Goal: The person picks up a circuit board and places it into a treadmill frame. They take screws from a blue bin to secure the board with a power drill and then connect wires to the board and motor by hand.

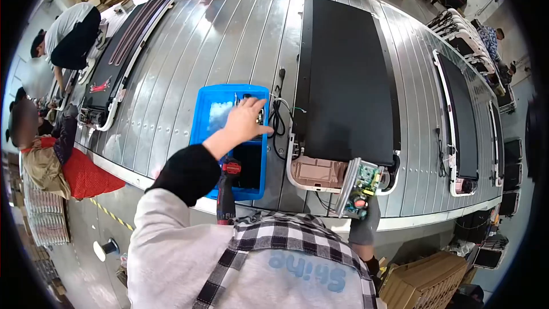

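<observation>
My left hand (243, 120), bare with a black cuff, is over the small-parts compartments of a blue plastic bin (201, 129). Its fingers are spread, and whatever lies beneath them is mostly hidden. In my gloved right hand (366, 226) is a circuit board (366, 180) on a metal plate, held tilted by the near end of a treadmill deck (349, 80). That end shows an uncovered pinkish-brown housing (320, 171). A red and black power drill (229, 189) rests at the bin's near side, partly inside it.
A black power cable (277, 117) lies between bin and deck. More treadmill decks stand right (460, 114) and left (123, 63) on the slatted metal table (229, 28). Co-workers (74, 34) are at the left; another person is far right. Cardboard boxes (423, 280) stand on the floor.
</observation>
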A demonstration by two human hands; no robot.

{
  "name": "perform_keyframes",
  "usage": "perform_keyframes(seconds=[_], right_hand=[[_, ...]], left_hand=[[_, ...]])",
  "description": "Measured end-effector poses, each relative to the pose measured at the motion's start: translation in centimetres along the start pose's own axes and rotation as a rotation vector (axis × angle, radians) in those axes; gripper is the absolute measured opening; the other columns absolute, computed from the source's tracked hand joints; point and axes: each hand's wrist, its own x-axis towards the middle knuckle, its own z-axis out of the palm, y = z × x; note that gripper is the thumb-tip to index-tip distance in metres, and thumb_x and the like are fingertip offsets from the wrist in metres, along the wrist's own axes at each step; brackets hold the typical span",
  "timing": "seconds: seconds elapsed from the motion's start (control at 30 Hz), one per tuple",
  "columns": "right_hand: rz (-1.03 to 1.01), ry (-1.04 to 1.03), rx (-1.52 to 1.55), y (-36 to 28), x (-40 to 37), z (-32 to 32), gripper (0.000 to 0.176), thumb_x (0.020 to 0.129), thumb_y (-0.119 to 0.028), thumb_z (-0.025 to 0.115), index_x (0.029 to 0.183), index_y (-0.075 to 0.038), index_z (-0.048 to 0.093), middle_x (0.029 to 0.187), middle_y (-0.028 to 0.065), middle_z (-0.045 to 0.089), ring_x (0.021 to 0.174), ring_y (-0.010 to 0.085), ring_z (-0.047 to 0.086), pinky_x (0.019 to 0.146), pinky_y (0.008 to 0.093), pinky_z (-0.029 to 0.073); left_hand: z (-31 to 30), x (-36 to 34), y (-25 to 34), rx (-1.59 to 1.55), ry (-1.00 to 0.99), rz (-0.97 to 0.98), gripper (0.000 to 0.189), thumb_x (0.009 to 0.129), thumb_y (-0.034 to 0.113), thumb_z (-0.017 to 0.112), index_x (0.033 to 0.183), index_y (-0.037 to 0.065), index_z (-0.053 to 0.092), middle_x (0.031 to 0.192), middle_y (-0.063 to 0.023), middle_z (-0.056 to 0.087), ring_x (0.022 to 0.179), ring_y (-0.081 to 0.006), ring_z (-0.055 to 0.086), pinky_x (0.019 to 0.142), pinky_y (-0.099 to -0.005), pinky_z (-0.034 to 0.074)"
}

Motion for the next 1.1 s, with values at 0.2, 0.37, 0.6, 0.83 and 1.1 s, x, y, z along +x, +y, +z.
perform_keyframes(seconds=[0.2,0.37,0.6,0.83,1.1], right_hand=[[-0.256,-0.450,-0.358,-0.1,2.9,9.9,0.044,0.084,-0.010,0.052,0.124,0.004,0.043,0.105,0.0089,0.056,0.083,0.0125,0.055,0.074,0.0240,0.045],[0.207,-0.743,-0.140,-4.3,3.8,12.2,0.048,0.091,-0.026,0.047,0.131,-0.001,0.038,0.115,0.0101,0.052,0.103,0.0158,0.051,0.088,0.0271,0.041],[0.298,-0.611,0.025,-1.2,3.7,8.6,0.048,0.083,-0.036,0.064,0.112,-0.001,0.049,0.095,0.0032,0.055,0.084,0.0094,0.052,0.069,0.0220,0.042],[-0.322,-0.474,-0.786,0.1,5.2,5.7,0.030,0.078,-0.010,0.064,0.105,-0.002,0.053,0.095,0.0096,0.058,0.084,0.0178,0.057,0.075,0.0297,0.045],[-0.469,-0.519,-1.221,6.9,8.2,6.4,0.033,0.071,-0.013,0.067,0.102,-0.007,0.056,0.094,0.0144,0.060,0.089,0.0340,0.057,0.076,0.0404,0.046]], left_hand=[[0.1,-9.2,10.5,-1.823,-0.423,-0.498,0.067,0.089,0.037,0.057,0.137,0.000,0.029,0.131,-0.0136,0.045,0.120,-0.0180,0.044,0.100,-0.0329,0.036],[0.9,-12.7,9.6,-2.024,-0.311,-0.554,0.045,0.092,0.034,0.053,0.125,0.005,0.045,0.108,-0.0068,0.059,0.097,-0.0170,0.059,0.082,-0.0329,0.051],[1.4,-11.8,8.5,-1.610,-0.407,-0.227,0.033,0.092,0.028,0.055,0.114,0.004,0.053,0.100,0.0011,0.057,0.092,-0.0074,0.051,0.082,-0.0248,0.042],[-2.4,-6.6,-7.6,-1.257,0.578,-0.387,0.025,0.090,0.005,0.053,0.115,0.003,0.048,0.100,-0.0035,0.059,0.089,-0.0112,0.055,0.077,-0.0292,0.047],[9.9,-1.8,-19.2,-0.674,0.558,-0.393,0.038,0.082,0.004,0.062,0.117,0.003,0.047,0.105,-0.0123,0.059,0.096,-0.0199,0.056,0.084,-0.0300,0.044]])
